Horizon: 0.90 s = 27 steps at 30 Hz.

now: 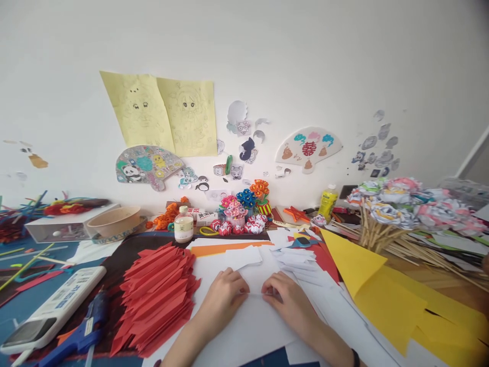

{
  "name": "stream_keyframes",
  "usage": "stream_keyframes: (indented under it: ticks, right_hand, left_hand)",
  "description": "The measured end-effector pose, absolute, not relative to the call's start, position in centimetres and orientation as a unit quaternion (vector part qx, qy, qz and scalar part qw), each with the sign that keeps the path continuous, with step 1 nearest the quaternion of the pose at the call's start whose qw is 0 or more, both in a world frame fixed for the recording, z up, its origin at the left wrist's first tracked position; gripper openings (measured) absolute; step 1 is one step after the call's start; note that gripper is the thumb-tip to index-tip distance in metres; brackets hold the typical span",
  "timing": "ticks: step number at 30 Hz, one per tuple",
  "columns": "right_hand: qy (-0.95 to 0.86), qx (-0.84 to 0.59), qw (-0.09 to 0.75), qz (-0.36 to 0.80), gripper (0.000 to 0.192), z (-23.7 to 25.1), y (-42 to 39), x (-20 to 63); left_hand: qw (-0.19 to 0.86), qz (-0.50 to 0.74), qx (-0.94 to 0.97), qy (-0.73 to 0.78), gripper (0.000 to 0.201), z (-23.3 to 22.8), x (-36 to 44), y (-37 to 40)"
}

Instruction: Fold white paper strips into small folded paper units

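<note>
My left hand [223, 298] and my right hand [288, 300] rest side by side on a white paper sheet [255, 275] at the table's near middle. Both press a fold line in the sheet between their fingertips, the fingers curled down onto the paper. Just left of my left hand lies a pile of folded red paper pieces [156, 295]. A stack of small white paper strips [298, 260] sits just beyond my right hand.
A blue glue gun [82, 331] and a white remote control [49, 313] lie at the near left. Yellow paper sheets [385, 295] spread at the right, paper flowers on sticks [401, 209] behind them. A small bottle [184, 224], a bowl [113, 220] and paper crafts line the wall.
</note>
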State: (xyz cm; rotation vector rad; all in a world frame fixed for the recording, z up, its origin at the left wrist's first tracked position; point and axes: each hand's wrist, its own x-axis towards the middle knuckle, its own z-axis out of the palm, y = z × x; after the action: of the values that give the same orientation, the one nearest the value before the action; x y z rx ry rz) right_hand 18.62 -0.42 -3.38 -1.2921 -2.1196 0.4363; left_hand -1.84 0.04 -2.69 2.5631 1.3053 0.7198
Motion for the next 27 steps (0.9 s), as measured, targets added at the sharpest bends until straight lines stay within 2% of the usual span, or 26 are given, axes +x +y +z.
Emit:
stream_keyframes:
  ticks: [5,10,14,19,27]
  right_hand:
    - [-0.857,-0.429,0.283,0.048,0.013,-3.6,-0.6,19.0]
    - [-0.883,-0.389,0.262,-0.035,0.019,-3.9,-0.6,19.0]
    - [-0.881,-0.388,0.266,-0.053,0.016,-4.2,-0.2,18.4]
    - [-0.879,-0.385,0.267,-0.090,0.022,-4.7,0.2,17.6]
    - [-0.891,-0.364,0.260,-0.070,0.023,-4.5,0.3,19.3]
  left_hand:
    - [-0.036,0.189,0.903,0.384,0.014,-2.6,-2.1,0.0]
    - [-0.118,0.139,0.921,0.345,0.015,-2.7,-2.0,-0.1]
    - [-0.146,0.139,0.913,0.355,0.018,-2.9,-1.3,-0.3]
    - [-0.153,0.137,0.915,0.346,0.018,-3.2,-0.5,-0.1]
    - [-0.157,0.118,0.919,0.343,0.018,-2.6,-1.7,-0.3]
